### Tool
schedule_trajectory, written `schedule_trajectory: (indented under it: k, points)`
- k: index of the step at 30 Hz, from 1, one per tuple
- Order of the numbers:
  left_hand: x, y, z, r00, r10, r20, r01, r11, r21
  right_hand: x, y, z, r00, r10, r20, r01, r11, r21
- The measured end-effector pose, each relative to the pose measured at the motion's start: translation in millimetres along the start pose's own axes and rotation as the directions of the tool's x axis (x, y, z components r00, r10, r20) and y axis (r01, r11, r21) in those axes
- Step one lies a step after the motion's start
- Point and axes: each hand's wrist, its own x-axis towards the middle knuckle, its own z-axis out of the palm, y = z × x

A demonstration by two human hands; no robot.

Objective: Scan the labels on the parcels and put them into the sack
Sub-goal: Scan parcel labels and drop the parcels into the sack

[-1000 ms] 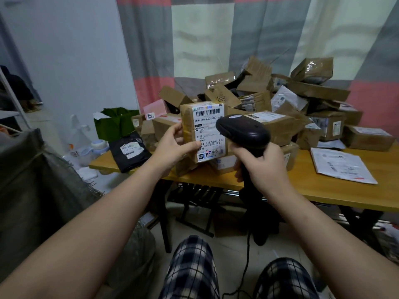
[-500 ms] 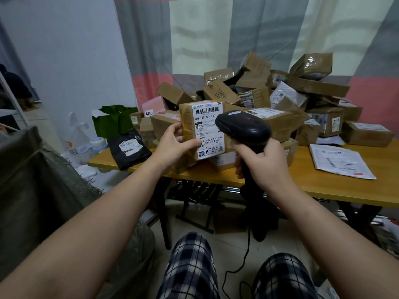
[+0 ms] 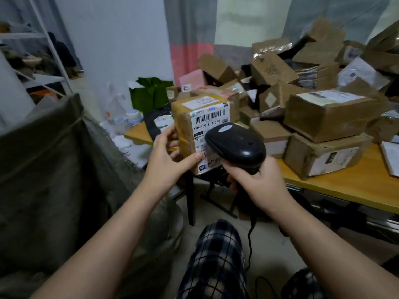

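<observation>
**One parcel at the scanner, a heap to go**

The left hand (image 3: 170, 156) grips the parcel (image 3: 200, 134), thumb on its label (image 3: 207, 124). The right hand (image 3: 257, 180), at 4 o'clock, wraps the scanner (image 3: 235, 143) handle. The parcel stands upright, label facing the wearer. The sack (image 3: 54, 158) waits at 9 o'clock. The pile of parcels (image 3: 323, 113) on the table (image 3: 356, 186) at 2 o'clock likely remains unscanned.

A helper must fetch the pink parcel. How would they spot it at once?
Look at the wooden table heaped with brown cardboard boxes. At the heap's left end, right of the green bag, stands a pink parcel. It alone is pink among brown neighbours.
</observation>
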Motion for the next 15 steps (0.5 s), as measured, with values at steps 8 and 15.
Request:
schedule_trajectory:
  k: [8,15]
  points:
    - [-74.4,-98.7,-116.1,0.887,-0.203,-0.414,0.308,0.929,0.206,4.3,84.0,105.5,0.905,0.268,0.331,-0.25,0.964,-0.096]
    - [-109.2,-196.6,-168.2,0.742,-0.407,-0.532,0.644,0.654,0.398,13.4,148.5,168.1,0.775,0.443,0.45,-0.328,0.891,-0.313]
